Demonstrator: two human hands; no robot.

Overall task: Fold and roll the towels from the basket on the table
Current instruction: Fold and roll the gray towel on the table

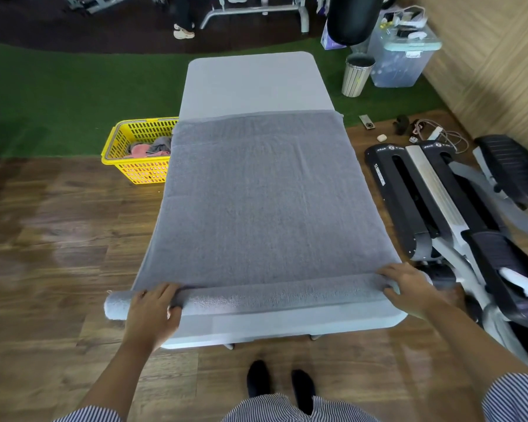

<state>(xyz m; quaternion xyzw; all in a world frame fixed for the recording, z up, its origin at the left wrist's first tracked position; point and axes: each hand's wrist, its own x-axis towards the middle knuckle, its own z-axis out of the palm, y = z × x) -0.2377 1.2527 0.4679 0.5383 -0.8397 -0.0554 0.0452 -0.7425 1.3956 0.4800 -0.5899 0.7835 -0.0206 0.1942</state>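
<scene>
Both hands sit on one grey towel (256, 193) spread over the table (250, 83), its roll (272, 295) begun along the near edge. The left hand (153, 309) curls over the roll near the near-left corner; the right hand (409, 287) curls over it at the near-right corner. To roll well, I judge both should push evenly toward the far edge, keeping the roll tight and square. More towels wait in the basket (137, 147) on the floor beside the table's left edge.
</scene>
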